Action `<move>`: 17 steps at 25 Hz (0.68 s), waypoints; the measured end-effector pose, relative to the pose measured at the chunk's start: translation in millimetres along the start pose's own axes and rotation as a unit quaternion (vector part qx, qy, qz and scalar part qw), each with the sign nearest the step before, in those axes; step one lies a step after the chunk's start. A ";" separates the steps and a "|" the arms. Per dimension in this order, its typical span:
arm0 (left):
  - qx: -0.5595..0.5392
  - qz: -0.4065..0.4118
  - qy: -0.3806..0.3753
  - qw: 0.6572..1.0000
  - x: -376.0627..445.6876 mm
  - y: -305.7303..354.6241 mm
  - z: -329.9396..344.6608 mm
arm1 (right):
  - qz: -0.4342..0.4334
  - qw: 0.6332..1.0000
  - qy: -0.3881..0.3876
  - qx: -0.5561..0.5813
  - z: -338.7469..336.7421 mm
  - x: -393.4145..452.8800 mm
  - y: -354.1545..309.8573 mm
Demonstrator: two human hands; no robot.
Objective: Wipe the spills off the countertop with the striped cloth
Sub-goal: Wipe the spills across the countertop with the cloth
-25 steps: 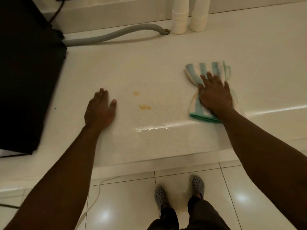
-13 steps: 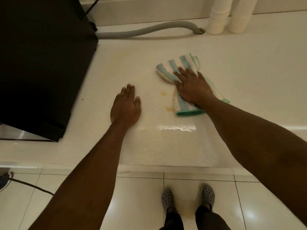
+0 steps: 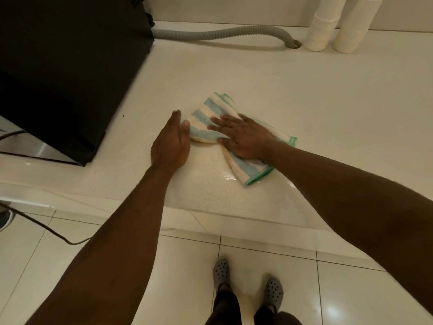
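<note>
Job so far: The wiping is looking like it is in the middle, not finished. No yellow spots are showing on the bare countertop (image 3: 304, 95) right now. Any spots under the cloth are hiding, so I cannot tell if they are gone.

What is left: A shiny wet patch (image 3: 228, 177) is sitting just below the cloth, near the middle of the frame. I think it is needing a wipe too.

Cloth: The striped cloth (image 3: 210, 109) is lying bunched up on the countertop in the middle of the frame. Its green edge is pointing to the lower right.

Right hand: The right hand (image 3: 243, 139) is pressing flat on top of the cloth with fingers spread wide. It is not squeezing the cloth, only pushing down on it.

Left hand: The left hand (image 3: 172, 144) is lying loose on the countertop, holding nothing. It is just left of the cloth, and its thumb is touching the cloth's left end.

Other things: A black box (image 3: 70, 66) is sitting in the upper left. A grey hose (image 3: 222, 35) and two white rolls (image 3: 337, 24) are sitting along the top.
</note>
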State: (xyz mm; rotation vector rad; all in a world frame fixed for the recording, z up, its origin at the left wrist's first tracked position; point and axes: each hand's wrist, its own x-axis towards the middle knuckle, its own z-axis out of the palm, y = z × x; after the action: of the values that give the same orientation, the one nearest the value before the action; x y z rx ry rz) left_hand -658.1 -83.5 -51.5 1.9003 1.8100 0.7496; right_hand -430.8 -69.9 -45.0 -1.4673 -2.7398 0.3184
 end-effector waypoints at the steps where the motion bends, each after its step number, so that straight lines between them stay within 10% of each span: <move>1: -0.022 -0.020 0.006 1.000 -5.9 -3.2 -4.6 | -0.019 1.000 -0.005 -0.002 0.8 -5.2 -5.1; 10: -0.003 -0.095 0.029 0.995 -66.7 1.9 -17.3 | -0.176 0.984 -0.024 -0.020 9.6 -66.6 -33.6; 17: 0.095 -0.053 0.038 0.993 -89.3 22.0 5.7 | -0.112 0.994 -0.003 -0.004 8.6 -171.9 10.6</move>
State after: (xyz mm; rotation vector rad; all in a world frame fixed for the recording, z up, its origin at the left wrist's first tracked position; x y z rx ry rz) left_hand -638.5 -173.5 -51.0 1.8954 2.0772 0.6406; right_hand -327.0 -207.5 -41.6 -1.1457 -2.8750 0.3049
